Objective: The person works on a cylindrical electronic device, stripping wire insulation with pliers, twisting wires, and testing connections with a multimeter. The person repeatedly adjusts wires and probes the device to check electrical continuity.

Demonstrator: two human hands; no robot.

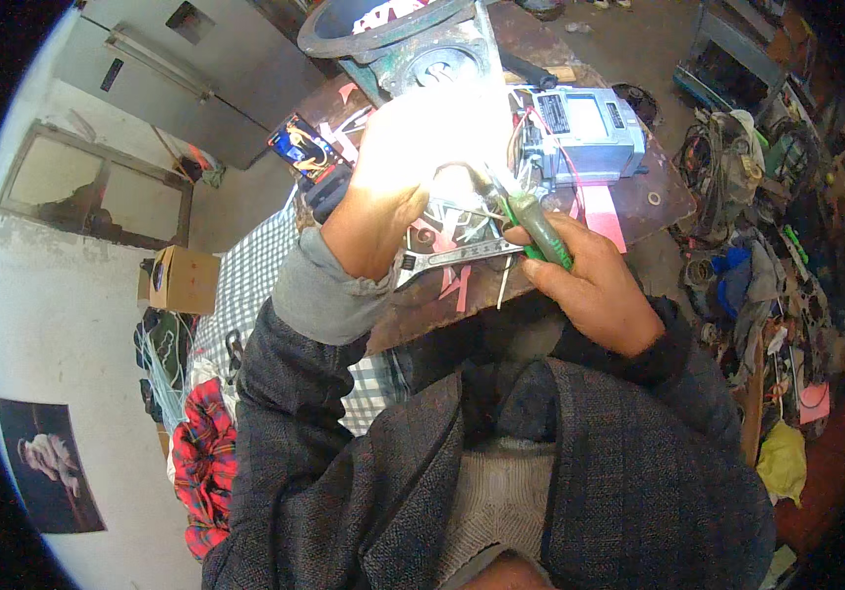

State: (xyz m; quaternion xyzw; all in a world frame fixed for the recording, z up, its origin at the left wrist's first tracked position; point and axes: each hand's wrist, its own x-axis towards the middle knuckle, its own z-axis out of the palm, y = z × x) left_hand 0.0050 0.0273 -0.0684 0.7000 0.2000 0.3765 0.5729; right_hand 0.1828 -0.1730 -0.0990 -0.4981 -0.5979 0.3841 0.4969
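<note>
Pliers [544, 236] with green handles are in the right hand [595, 280], above the near part of the tabletop [398, 329], their head slanting up and left into a white glare. The right hand is closed around the handles, with the thumb along the near side; the glare hides whether the tool's tips bite on anything. The left hand [393, 182] reaches in from the left, near the head of the tool, and is mostly washed out by the light; I cannot tell how far its fingers are closed or what they hold.

Just below the 2 hands, a silver wrench [462, 257] lies across the tabletop among pink scraps [454, 285] and thin pale strips. Right of the glare sits a blue-grey motor [590, 133], a red wire running over it and a pink sheet [603, 218] just below. A small ring [654, 198] lies near the right edge. At the far side stands a green metal housing [442, 64] with a wide round rim. Left of the left hand is a dark box [306, 147] with a yellow pattern.

Farther left, checked cloth [255, 261] spreads beside a carton [186, 279], with red plaid cloth [208, 462] lower down. On the right, cables [718, 157] and a yellow bag [783, 464] lie in a cluttered heap.
</note>
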